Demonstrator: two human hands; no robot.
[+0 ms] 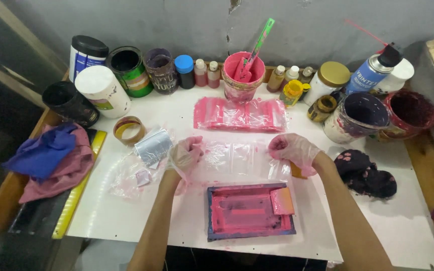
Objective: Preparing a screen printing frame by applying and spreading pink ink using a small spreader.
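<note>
Left hand (pixel 186 154): gloved and stained pink, curled loosely with the fingertips pressed on the left edge of a clear plastic sheet (pixel 237 159); whether anything is pinched cannot be told.
Right hand (pixel 295 149): gloved, closed into a fist on the right edge of the same sheet, so the film is held flat and taut between both hands; whether the orange thing half hidden under it is held cannot be told.
Sheet position: laid on the white table (pixel 126 221), between the pink-stained bag stack (pixel 240 114) behind and the screen frame (pixel 249 211) in front.
Screen frame: one, inked pink, kept close at the near edge; one squeegee (pixel 282 200) is rested inside its right end, likely so ink stays off the table.
Pink bucket (pixel 243 75): one, with a stirring stick stood in it.
Spray can (pixel 375 70): one, at the back right.
Tape roll (pixel 129 130): one, left of the sheet.
Rags: two heaps are seen, blue-and-pink cloths (pixel 51 155) at the left, a dark cloth (pixel 365 173) at the right.
Small bottles: about seven are lined along the wall, out of the working area.
</note>
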